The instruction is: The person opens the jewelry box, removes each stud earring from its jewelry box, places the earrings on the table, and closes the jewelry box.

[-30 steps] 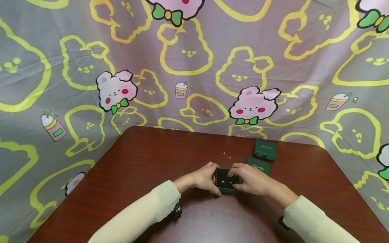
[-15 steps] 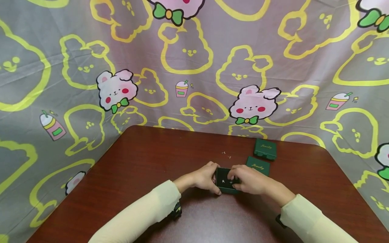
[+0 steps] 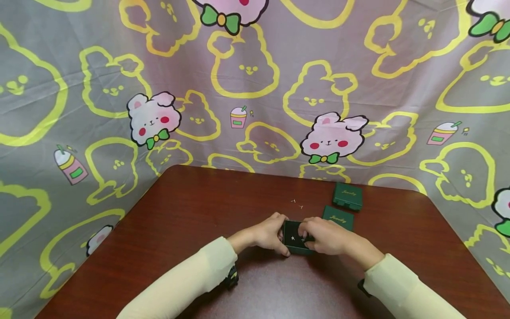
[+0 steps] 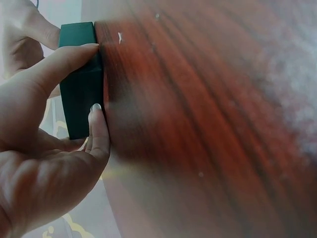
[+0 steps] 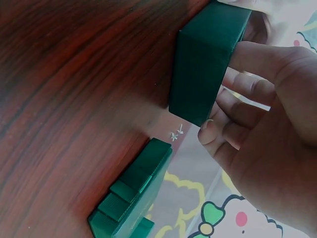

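My left hand (image 3: 268,235) grips the left end of a small dark green jewelry box (image 3: 298,250), its thumb and fingers bent round the walls. The box stands uncovered on the table, with a black lining inside. One star-shaped stud earring (image 3: 292,238) sits in the lining at left. My right hand (image 3: 334,238) reaches over the right rim, thumb and forefinger pinching at a second star earring (image 3: 303,239), which they partly cover. In the right wrist view the box wall (image 5: 200,69) hides those fingertips. The left wrist view shows the hand (image 4: 59,94) along the box's side (image 4: 79,99).
Two small earrings (image 3: 297,204) lie loose on the brown table (image 3: 223,199) behind the box. A green piece with gold lettering (image 3: 338,217) lies just beyond my right hand. Farther back sits a closed green jewelry box (image 3: 348,196). A patterned cloth (image 3: 255,110) hangs behind.
My right fingertips have come down and closed in over the right-hand star earring, covering more of it. The left hand and the box have stayed in place.
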`<state>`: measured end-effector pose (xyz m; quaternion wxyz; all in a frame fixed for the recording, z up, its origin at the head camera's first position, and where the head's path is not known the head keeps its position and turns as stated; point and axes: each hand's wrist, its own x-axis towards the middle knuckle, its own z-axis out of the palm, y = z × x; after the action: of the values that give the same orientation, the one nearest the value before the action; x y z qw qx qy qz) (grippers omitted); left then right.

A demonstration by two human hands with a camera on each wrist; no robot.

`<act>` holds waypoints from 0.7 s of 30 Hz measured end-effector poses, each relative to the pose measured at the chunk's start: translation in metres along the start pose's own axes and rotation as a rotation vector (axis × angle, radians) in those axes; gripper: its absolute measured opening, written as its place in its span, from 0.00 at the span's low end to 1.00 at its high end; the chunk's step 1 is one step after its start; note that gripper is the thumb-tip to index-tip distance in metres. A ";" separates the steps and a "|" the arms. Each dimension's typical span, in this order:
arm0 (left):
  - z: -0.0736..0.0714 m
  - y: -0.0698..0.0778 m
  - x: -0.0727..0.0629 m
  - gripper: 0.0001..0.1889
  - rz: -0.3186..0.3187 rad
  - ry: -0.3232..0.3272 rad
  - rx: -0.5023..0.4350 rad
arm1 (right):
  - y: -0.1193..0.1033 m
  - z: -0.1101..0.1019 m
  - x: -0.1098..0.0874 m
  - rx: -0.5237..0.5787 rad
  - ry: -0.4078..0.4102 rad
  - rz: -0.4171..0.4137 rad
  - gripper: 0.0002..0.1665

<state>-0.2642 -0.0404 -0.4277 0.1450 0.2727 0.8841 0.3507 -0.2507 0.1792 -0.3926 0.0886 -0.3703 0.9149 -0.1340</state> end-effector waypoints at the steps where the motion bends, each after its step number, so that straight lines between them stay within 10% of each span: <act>1: 0.000 0.000 0.000 0.39 0.001 0.001 -0.002 | 0.000 0.000 0.000 0.001 -0.001 0.001 0.09; 21: -0.001 0.000 0.001 0.40 0.002 -0.005 0.008 | 0.001 0.001 0.000 0.024 -0.012 0.018 0.09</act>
<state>-0.2654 -0.0402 -0.4273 0.1457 0.2750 0.8848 0.3469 -0.2511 0.1801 -0.3943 0.0997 -0.3616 0.9160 -0.1421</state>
